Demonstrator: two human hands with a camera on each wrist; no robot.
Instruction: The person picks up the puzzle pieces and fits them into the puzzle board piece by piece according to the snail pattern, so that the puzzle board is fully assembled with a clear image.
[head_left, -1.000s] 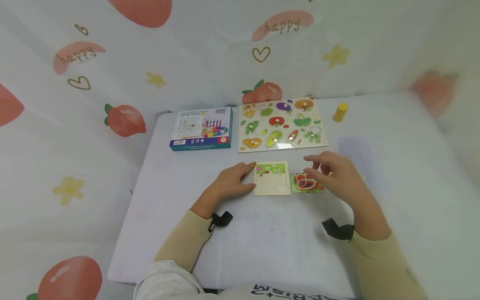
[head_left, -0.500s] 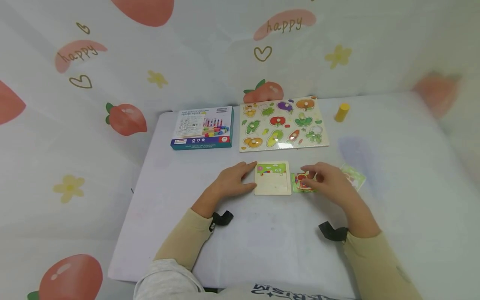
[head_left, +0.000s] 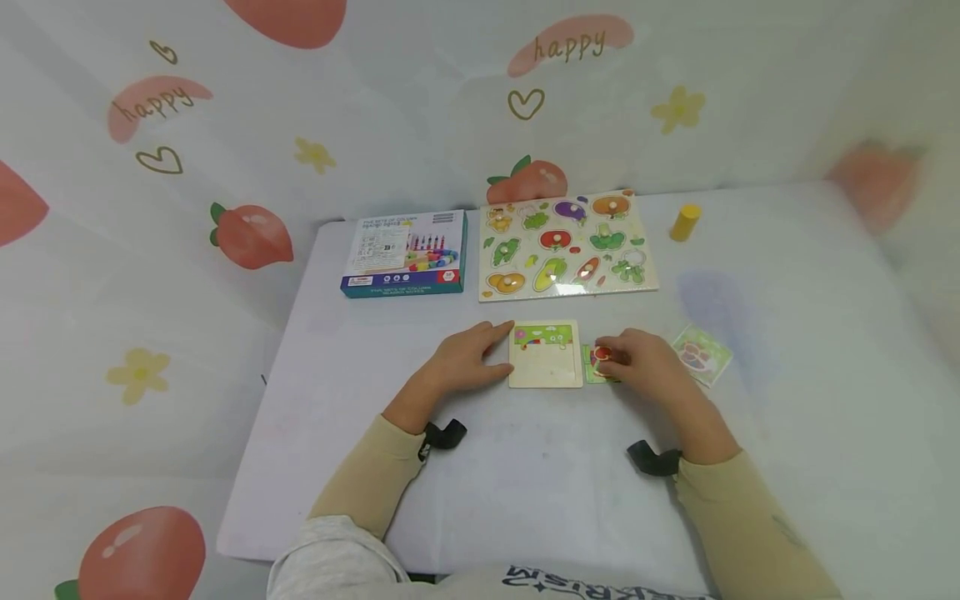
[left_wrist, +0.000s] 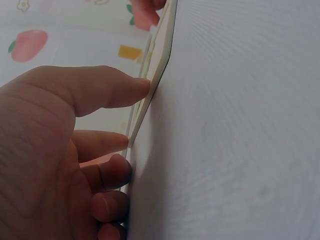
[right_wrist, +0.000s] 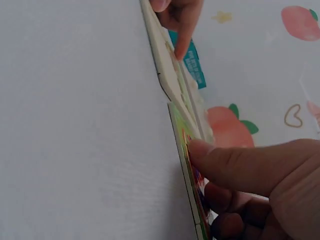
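At the far left of the tabletop (head_left: 525,500), the teal-edged bead box (head_left: 405,254) lies flat, set back perhaps to leave working room. Nearer, the left hand (head_left: 468,360) braces the left edge of the square wooden puzzle tray (head_left: 545,370), probably to stop it sliding: 2 digits, thumb and index finger, reach out straight and spread, while the others bend loosely, grasping nothing. The tray lies flat, with a green picture strip (head_left: 542,335) along its far end. Behind it rests the vegetable knob puzzle (head_left: 567,246). Just right of the tray, the puzzle pieces (head_left: 590,374) lie flat, likely within easy reach. The right hand (head_left: 648,362) arches over them, back upward, thumb and fingers bent against them; I cannot tell whether it grips any. Farther right, a yellow cylinder (head_left: 686,223) stands behind a slanted picture card (head_left: 705,354).
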